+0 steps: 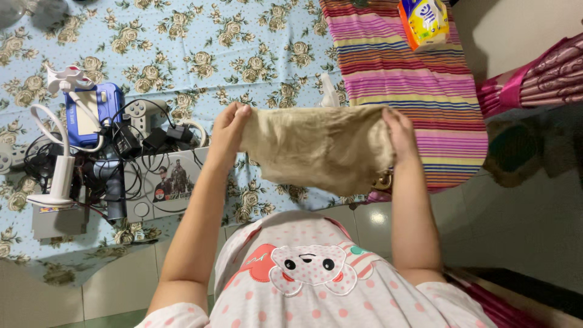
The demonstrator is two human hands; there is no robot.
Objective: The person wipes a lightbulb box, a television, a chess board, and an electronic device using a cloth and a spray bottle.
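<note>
1. The left hand (226,130) and right hand (401,135) each pinch a top corner of a soft, beige, wrinkled cloth (319,149), fingers clenched on it.
2. The cloth hangs stretched above a floral bedsheet (200,54).
3. A striped woven blanket (413,79) lies beside it.

Even indoor light, sharp focus, glare on floor tiles (379,217).
</note>
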